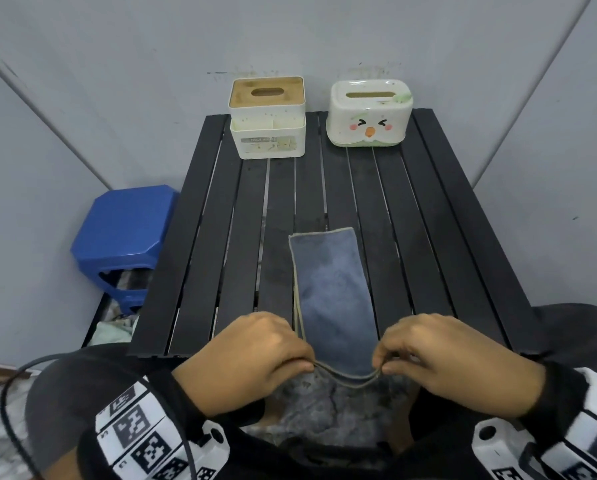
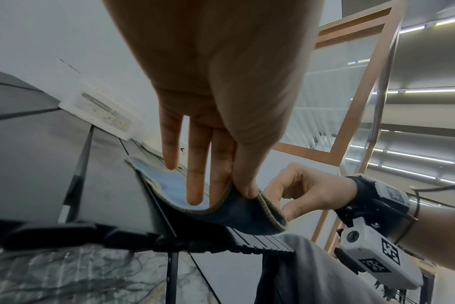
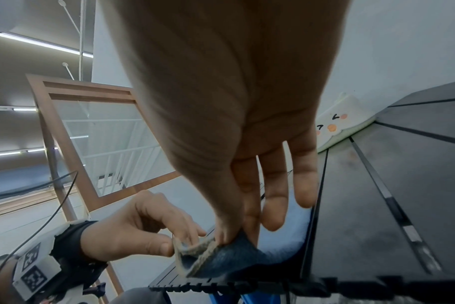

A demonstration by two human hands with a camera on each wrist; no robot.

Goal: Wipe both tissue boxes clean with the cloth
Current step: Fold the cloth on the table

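Folded blue cloth near edge, two tissue boxes far edge

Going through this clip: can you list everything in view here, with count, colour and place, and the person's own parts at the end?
Table: one, black, slatted, in front of the person.
Wooden-lid tissue box: one, cream with a tan lid, far edge of the table, left side.
Face tissue box: one, white with a cartoon face and green base, far edge, right side.
Cloth: one, blue-grey with a tan hem, folded, lying lengthwise on the near middle of the table, its near end lifted off the edge.
Stool: one, blue, on the floor left of the table.
Cable: one, black, lower left.
Left hand: pinches the cloth's near left corner.
Right hand: pinches the near right corner.
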